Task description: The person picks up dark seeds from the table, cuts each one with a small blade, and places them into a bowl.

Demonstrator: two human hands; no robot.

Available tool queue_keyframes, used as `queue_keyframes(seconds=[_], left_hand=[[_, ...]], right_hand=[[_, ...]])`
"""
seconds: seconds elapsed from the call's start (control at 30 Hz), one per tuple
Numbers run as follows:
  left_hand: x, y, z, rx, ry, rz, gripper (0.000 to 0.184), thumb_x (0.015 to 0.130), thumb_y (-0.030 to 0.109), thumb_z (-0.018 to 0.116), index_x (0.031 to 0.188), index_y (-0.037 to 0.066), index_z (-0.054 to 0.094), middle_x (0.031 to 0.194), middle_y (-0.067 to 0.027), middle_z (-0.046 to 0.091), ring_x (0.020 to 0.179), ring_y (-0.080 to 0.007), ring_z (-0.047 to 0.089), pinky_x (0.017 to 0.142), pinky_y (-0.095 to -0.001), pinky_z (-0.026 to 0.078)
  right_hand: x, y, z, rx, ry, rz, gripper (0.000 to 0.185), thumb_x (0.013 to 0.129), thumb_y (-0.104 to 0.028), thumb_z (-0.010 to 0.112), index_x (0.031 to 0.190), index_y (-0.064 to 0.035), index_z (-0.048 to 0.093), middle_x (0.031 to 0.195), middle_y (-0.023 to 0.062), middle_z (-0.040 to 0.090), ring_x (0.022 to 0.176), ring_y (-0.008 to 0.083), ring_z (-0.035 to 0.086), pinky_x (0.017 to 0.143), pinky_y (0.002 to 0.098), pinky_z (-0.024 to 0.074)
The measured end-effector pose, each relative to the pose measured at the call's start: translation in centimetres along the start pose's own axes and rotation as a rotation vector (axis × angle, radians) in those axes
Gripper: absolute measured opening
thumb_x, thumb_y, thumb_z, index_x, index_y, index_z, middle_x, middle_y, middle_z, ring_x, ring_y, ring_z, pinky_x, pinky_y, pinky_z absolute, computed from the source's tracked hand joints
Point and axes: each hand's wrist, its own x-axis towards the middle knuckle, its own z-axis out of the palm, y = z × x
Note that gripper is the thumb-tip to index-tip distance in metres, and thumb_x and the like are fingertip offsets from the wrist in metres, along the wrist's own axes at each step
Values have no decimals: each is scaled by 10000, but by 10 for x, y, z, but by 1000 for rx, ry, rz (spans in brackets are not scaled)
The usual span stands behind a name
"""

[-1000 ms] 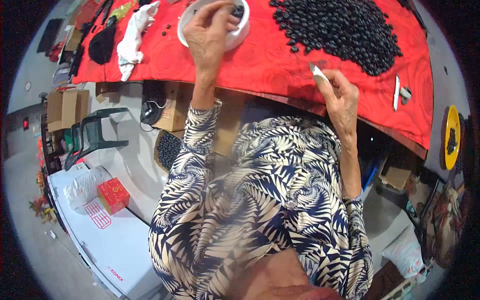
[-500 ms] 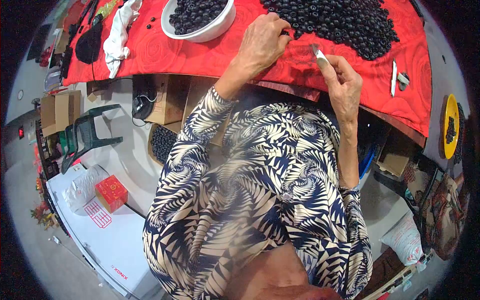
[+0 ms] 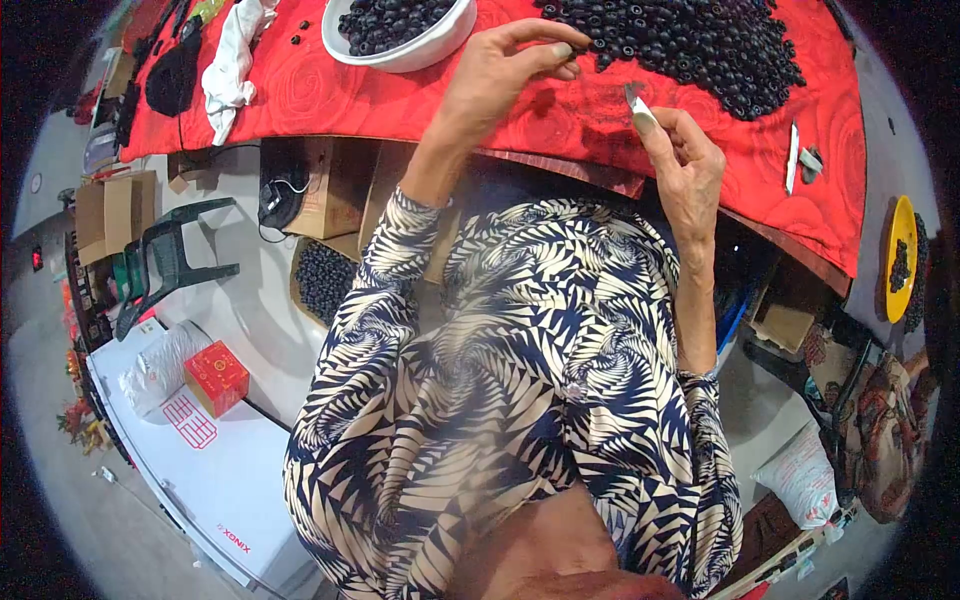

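Note:
My left hand [image 3: 505, 80] reaches over the red cloth to the near edge of a pile of small black bead-like balls [image 3: 690, 50]. Its index finger is stretched out and its thumb sits a little below. The fingertips are beside a ball at the pile's edge, and I see nothing held between them. Just right of it, my right hand [image 3: 685, 160] pinches a small white-handled tool [image 3: 642, 108] with a grey, pointed tip turned up toward the pile. A white bowl [image 3: 400, 50] filled with the same black balls stands left of my left hand.
The red cloth [image 3: 300, 95] covers the table. A white cloth [image 3: 230, 80] lies at left; a slim white stick [image 3: 792, 158] lies at right. A yellow plate [image 3: 900, 260] holds black balls. Below are a box of balls [image 3: 323, 280], a green stool [image 3: 175, 260] and a red box [image 3: 217, 377].
My left hand has drawn back slightly to the left and its fingers have gone from curled at the pile to stretched out. My right hand stays nearly still with the tool.

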Motion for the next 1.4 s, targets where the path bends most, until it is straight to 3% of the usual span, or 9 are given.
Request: queue_keyframes(seconds=[0.03, 0.13, 0.27, 0.37, 0.57, 0.67, 0.87, 1.4], left_hand=[[0, -8, -10, -225, -83, -34, 216, 890, 94, 553, 1064, -29, 592, 975, -104, 625, 894, -146, 612, 814, -244, 486], [-10, -12, -13, -537, -77, -84, 218, 898, 88, 539, 1079, -28, 570, 1020, -122, 613, 946, -174, 608, 866, -260, 478], [-19, -11, -15, -712, -176, -121, 245, 907, 83, 517, 1113, -49, 526, 1105, -172, 569, 950, -190, 613, 765, -219, 532], [-25, -8, -9, -784, -72, -187, 197, 890, 72, 541, 1057, -26, 573, 997, -111, 613, 868, -175, 632, 773, -220, 529], [-29, -24, -16, -821, -167, -135, 210, 892, 97, 550, 1064, -19, 582, 946, -83, 626, 817, -124, 623, 738, -198, 522], [-37, -14, -11, -871, -155, -125, 281, 892, 112, 555, 1125, -44, 534, 1042, -130, 592, 907, -153, 606, 693, -207, 530], [-42, -21, -11, -705, -74, -102, 252, 875, 139, 590, 1076, -14, 592, 990, -104, 620, 912, -167, 607, 825, -262, 502], [-47, -24, -4, -716, -70, -31, 247, 883, 89, 560, 1097, -32, 571, 1016, -129, 613, 878, -213, 626, 839, -293, 510]], right_hand=[[0, -2, 1, -4, -6, 0, 219, 832, -186, 654, 895, 22, 632, 706, 25, 619, 635, 73, 540, 559, 231, 424], [-1, -5, 4, 0, -9, -9, 226, 830, -190, 657, 900, 24, 633, 714, 28, 620, 641, 74, 537, 561, 232, 420], [-1, -2, 7, -40, -29, 26, 232, 827, -191, 661, 901, 28, 634, 727, 38, 627, 655, 79, 543, 583, 233, 430], [-2, -2, 8, -40, -29, 15, 234, 826, -187, 663, 900, 33, 635, 730, 41, 630, 662, 78, 544, 595, 231, 434], [-2, -3, 13, -39, -34, 34, 211, 828, -165, 657, 899, 33, 638, 742, 32, 634, 676, 73, 546, 614, 230, 441], [-3, -6, 14, -41, -42, 34, 207, 830, -157, 655, 901, 37, 636, 748, 31, 634, 685, 72, 550, 622, 229, 445], [-5, -14, 16, -36, -47, 47, 204, 837, -145, 649, 906, 47, 628, 747, 29, 625, 690, 71, 549, 622, 222, 443], [-6, -17, 17, -56, -63, 51, 212, 832, -156, 660, 914, 37, 632, 746, 29, 625, 673, 68, 535, 590, 218, 426]])
